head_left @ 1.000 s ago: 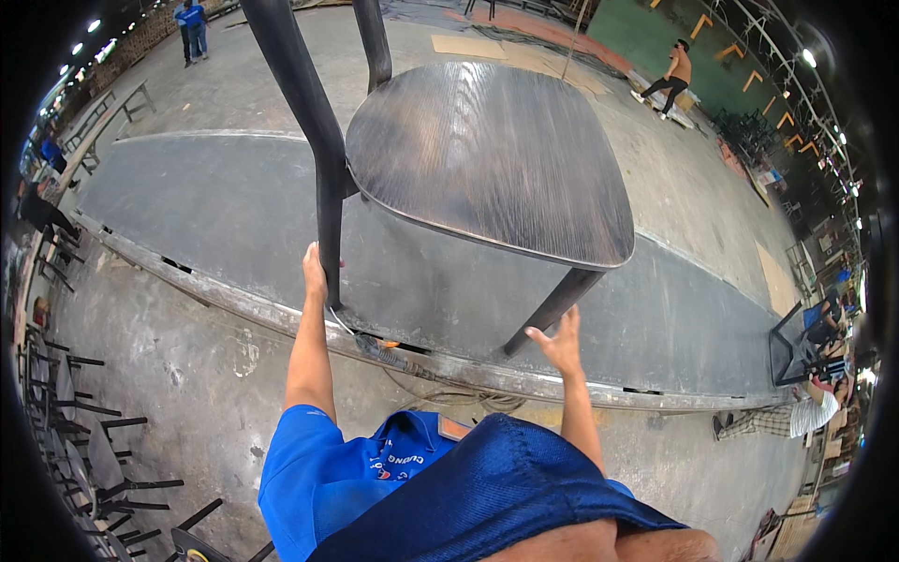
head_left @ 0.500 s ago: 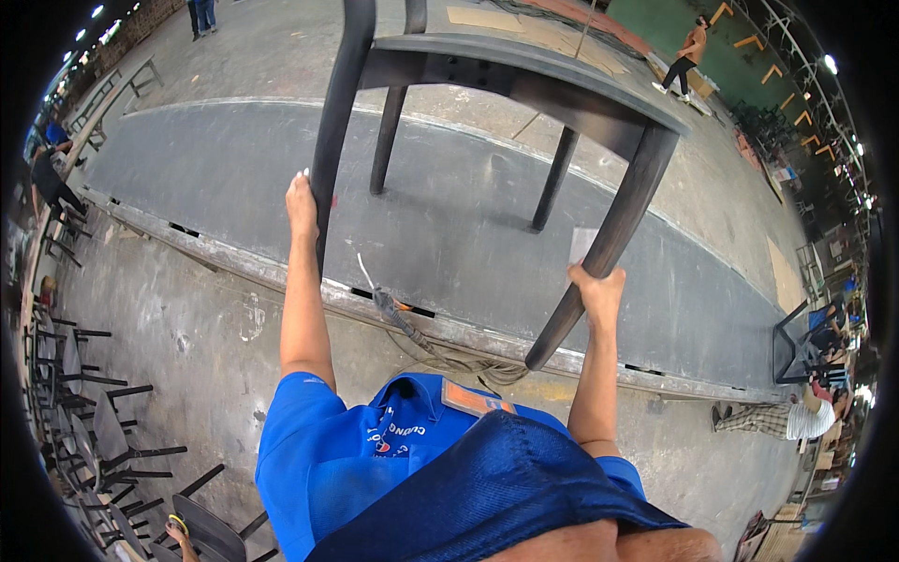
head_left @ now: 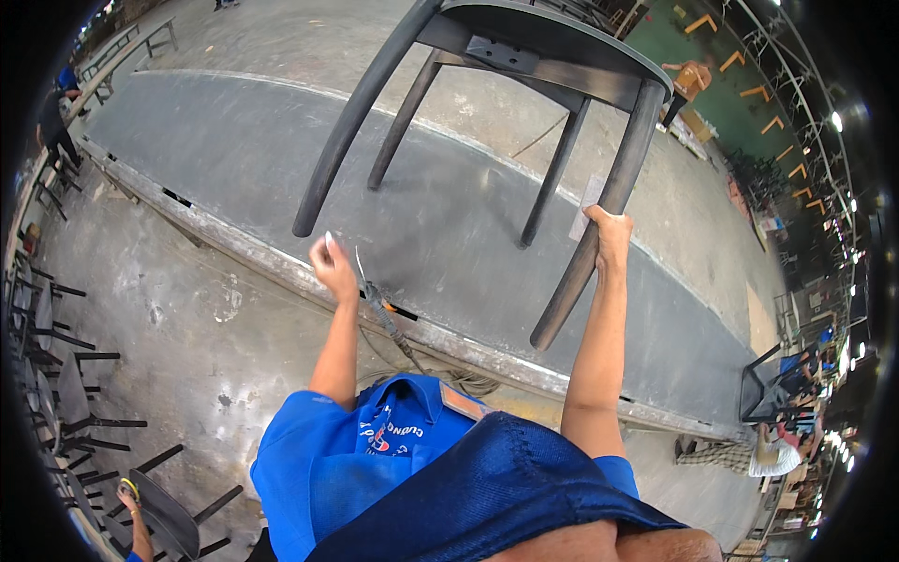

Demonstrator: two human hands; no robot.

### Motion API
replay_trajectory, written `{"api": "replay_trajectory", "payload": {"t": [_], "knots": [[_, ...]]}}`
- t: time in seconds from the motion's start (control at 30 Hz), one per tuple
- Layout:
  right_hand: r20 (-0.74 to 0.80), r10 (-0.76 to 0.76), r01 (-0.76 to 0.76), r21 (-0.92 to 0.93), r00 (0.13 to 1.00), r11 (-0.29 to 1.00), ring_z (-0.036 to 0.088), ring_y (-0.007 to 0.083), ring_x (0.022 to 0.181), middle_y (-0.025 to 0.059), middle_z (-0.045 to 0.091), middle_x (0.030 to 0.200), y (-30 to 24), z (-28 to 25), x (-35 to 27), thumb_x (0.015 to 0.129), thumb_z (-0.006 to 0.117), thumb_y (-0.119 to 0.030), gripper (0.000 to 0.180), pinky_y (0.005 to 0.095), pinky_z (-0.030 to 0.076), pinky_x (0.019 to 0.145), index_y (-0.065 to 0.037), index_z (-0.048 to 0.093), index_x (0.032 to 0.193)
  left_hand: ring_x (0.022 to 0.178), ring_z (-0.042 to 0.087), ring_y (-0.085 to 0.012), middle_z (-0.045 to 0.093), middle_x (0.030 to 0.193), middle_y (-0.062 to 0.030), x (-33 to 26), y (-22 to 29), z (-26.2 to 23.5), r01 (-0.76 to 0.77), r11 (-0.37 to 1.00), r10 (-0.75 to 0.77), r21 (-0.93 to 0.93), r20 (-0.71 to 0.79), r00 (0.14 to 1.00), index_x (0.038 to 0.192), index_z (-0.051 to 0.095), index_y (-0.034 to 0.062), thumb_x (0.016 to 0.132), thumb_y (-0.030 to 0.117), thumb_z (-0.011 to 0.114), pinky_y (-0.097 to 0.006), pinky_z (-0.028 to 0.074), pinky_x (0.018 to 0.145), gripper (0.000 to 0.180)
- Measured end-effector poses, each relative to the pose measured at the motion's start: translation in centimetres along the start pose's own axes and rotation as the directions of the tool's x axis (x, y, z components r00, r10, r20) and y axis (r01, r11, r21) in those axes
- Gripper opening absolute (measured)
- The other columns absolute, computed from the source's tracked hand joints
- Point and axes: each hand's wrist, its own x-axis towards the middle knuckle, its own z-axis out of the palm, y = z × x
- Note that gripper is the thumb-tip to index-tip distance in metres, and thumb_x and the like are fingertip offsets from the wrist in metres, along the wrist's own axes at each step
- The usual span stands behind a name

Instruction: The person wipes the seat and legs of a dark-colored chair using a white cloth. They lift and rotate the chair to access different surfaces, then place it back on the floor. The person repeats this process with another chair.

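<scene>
A dark, black-stained wooden chair (head_left: 552, 80) stands tilted over the long grey table, its curved back and several legs showing. My right hand (head_left: 611, 234) is closed around its near right leg (head_left: 562, 304). A pale flat sheet (head_left: 588, 201) shows beside those fingers, against the leg; what it is made of I cannot make out. My left hand (head_left: 335, 269) is off the chair, just below the free end of the near left leg (head_left: 323, 187). Its fingers are loosely curled and a little blurred, with white on a fingertip, and nothing visible in them.
A cable tool or hose end (head_left: 382, 304) lies at the near edge of the table (head_left: 215, 140). Many dark chairs (head_left: 75, 393) stand at the lower left, where another person's hand (head_left: 131, 496) touches one. Other people work at the far right (head_left: 773, 457) and far left.
My left hand has let go of the left leg and come down toward me. The chair has swung and risen a little; my right hand has moved up with its leg.
</scene>
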Motion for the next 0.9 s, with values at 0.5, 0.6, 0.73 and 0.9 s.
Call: {"api": "replay_trajectory", "payload": {"t": [0.5, 0.6, 0.73, 0.9], "knots": [[0.039, 0.063, -0.062, -0.042, 0.997, 0.997, 0.050, 0.0144, 0.049, 0.0019, 0.054, 0.062, -0.6, 0.5, 6.1, 0.064, 0.070, -0.012, 0.016, 0.0260, 0.037, 0.047, 0.000, 0.062, 0.071, 0.056, 0.059, -0.0165, 0.059, 0.074, -0.0113, -2.4, -15.9, -14.4, 0.662, 0.747, -0.635, -0.058, -0.358, 0.685, 0.108, 0.050, 0.0022, 0.092, 0.012, 0.053, -0.026, 0.048, 0.046, 0.019], [0.047, 0.048, -0.046, -0.032, 0.998, 0.998, 0.052, 0.0151, 0.057, 0.0031, 0.055, 0.066, -0.2, -0.1, 7.2, 0.063, 0.072, -0.015, 0.020, 0.0275, 0.040, 0.055, 0.000, 0.064, 0.074, 0.058, 0.060, -0.0186, 0.060, 0.076, -0.0137, -2.8, -18.6, -14.3, 0.778, 0.623, -0.740, -0.080, -0.384, 0.553, 0.108, 0.050, -0.0007, 0.091, 0.009, 0.054, -0.027, 0.049, 0.046, 0.020], [0.034, 0.123, -0.119, -0.111, 0.992, 0.987, 0.053, 0.0168, 0.064, 0.0035, 0.057, 0.071, 0.0, -0.9, 9.2, 0.064, 0.072, -0.022, 0.026, 0.0283, 0.041, 0.060, -0.002, 0.065, 0.079, 0.060, 0.062, -0.0254, 0.064, 0.076, -0.0175, -3.4, -24.2, -15.1, 0.846, 0.427, -0.731, 0.318, -0.430, 0.530, 0.088, 0.058, -0.0091, 0.084, 0.018, 0.062, -0.036, 0.050, 0.052, 0.028], [-0.025, 0.197, -0.199, -0.084, 0.980, 0.976, 0.056, 0.0186, 0.067, 0.0065, 0.059, 0.079, -1.1, -1.6, 11.4, 0.062, 0.076, -0.017, 0.035, 0.0287, 0.048, 0.065, 0.001, 0.061, 0.087, 0.100, 0.060, -0.0366, 0.063, 0.105, -0.0207, -5.0, -29.0, -16.0, 0.619, 0.432, -0.574, 0.657, -0.329, 0.750, 0.106, 0.061, 0.0022, 0.086, 0.014, 0.049, -0.044, 0.047, 0.082, 0.027]]}}
